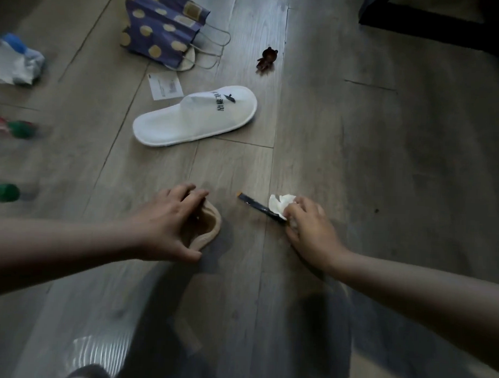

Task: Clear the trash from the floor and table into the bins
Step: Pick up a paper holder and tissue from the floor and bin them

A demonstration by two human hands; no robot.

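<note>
Trash lies mostly on the floor (pixel 357 136). My right hand (pixel 309 227) clutches a crumpled tissue (pixel 279 205) touching a dark wrapper strip (pixel 253 205), and my left hand (pixel 168 222) grips a beige fabric piece (pixel 210 227). Beyond both hands wait a white slipper (pixel 194 116) and a spotted paper bag (pixel 160 27). No bin shows.

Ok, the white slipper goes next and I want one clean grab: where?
On the white slipper, probably the upper: slide fingers into its opening from the heel end, at the left. It lies flat, sole down, so the thin rim gives little to pinch.
</note>
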